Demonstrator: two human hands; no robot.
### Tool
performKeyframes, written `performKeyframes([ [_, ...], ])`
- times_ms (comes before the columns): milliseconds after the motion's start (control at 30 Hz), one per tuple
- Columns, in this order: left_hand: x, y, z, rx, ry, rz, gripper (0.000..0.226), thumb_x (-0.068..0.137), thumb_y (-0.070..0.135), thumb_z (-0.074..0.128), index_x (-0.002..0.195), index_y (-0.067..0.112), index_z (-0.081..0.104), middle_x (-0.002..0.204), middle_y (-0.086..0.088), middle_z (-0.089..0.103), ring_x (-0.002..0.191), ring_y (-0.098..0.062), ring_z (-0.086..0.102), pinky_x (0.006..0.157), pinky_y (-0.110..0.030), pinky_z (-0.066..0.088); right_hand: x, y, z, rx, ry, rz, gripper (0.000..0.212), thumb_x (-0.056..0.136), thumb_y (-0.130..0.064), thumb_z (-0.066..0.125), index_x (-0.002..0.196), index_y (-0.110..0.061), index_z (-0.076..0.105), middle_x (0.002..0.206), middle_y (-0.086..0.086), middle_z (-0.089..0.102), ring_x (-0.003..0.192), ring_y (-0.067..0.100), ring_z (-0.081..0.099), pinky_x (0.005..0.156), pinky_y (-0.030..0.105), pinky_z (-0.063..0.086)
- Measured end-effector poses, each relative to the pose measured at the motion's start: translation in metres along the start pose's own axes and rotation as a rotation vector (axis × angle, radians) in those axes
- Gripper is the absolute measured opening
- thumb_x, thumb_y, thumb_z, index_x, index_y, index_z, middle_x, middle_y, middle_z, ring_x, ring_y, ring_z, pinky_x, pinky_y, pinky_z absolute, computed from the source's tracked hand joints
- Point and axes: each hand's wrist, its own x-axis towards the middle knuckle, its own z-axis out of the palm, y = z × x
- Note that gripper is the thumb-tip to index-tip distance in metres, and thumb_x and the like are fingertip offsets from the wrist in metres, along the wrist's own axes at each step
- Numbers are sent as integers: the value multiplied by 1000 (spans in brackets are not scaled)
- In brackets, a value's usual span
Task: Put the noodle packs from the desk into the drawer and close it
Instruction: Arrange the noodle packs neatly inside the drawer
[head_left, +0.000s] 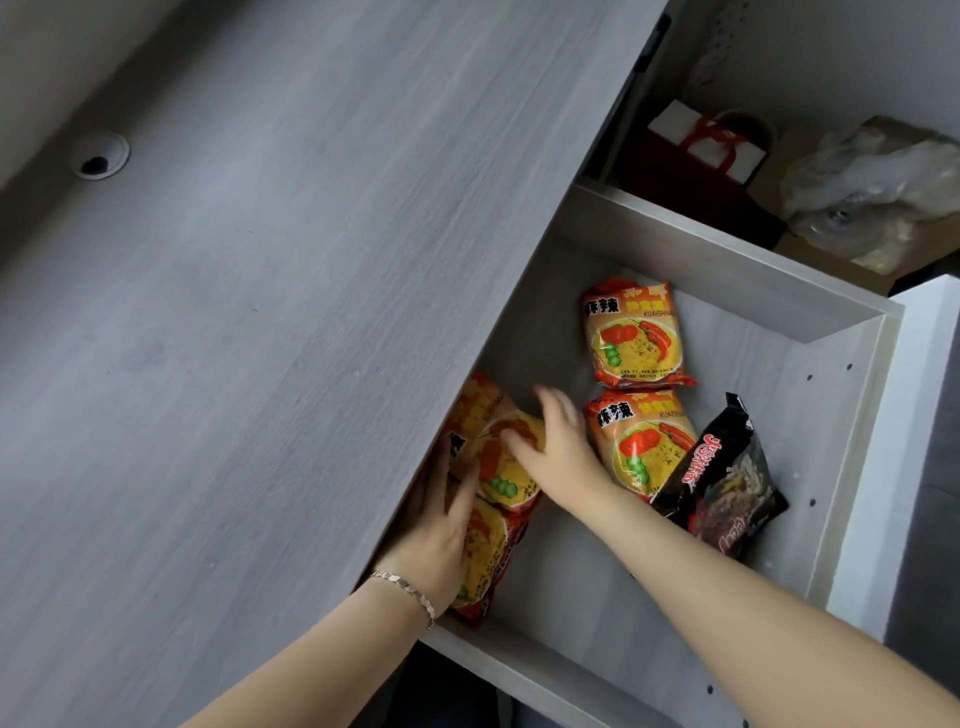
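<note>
The grey drawer (722, 270) stands pulled out to the right of the desk top (249, 312). Inside lie two orange noodle packs, one at the far side (631, 338) and one below it (636, 441), plus a black noodle pack (727, 478) leaning on the lower orange one. Under the desk edge sits a pile of orange packs (498, 467). My left hand (436, 530) presses flat on the lower packs of that pile (483, 561), and my right hand (561, 447) rests with spread fingers on its upper pack. Neither hand clearly closes around a pack.
Beyond the drawer, a white box tied with red ribbon (709, 140) sits in a dark red bag, next to a cardboard box holding crumpled clear plastic (872, 182). A round cable hole (98, 156) is set in the desk top at the far left. A white panel (914, 415) borders the drawer's right.
</note>
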Motion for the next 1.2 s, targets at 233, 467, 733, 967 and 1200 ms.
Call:
performKeyframes([
  [233, 18, 3, -6, 218, -100, 41, 75, 94, 22, 44, 150, 19, -6, 158, -13, -13, 147, -32, -6, 118, -39, -2, 4, 7, 9, 10, -25, 53, 69, 73, -39, 73, 131, -15, 47, 130, 9, 46, 124, 30, 46, 105, 43, 40],
  [467, 25, 16, -6, 114, -39, -8, 54, 95, 25, 40, 145, 18, 18, 156, -15, 9, 136, -30, 32, 107, -32, 36, 0, 3, 8, -276, -91, -96, 63, 84, -34, 63, 138, -14, 38, 138, 8, 43, 129, 29, 38, 107, 40, 37],
  [733, 56, 20, -16, 104, -108, 38, 61, 98, 41, 36, 148, 38, 1, 159, -12, 0, 145, -38, 2, 111, -42, 32, 15, 13, -81, -440, 99, 249, 60, 86, -39, 56, 137, -12, 40, 139, 17, 43, 127, 34, 43, 98, 43, 44],
  [967, 58, 24, -20, 150, -202, 25, 67, 96, 45, 38, 149, 36, -2, 158, -9, 0, 144, -40, -2, 114, -45, 27, 12, 31, -82, -655, -142, 585, 117, 68, -58, 69, 148, -12, -4, 148, 23, 28, 134, 38, 30, 102, 42, 41],
  [1200, 58, 21, -18, 146, -231, 12, 66, 96, 45, 38, 149, 34, -1, 158, -7, 0, 144, -39, -5, 116, -46, 19, 15, -4, -83, -116, -294, 300, 105, 61, -54, 71, 147, -26, 17, 147, 8, 35, 131, 29, 42, 105, 42, 41],
])
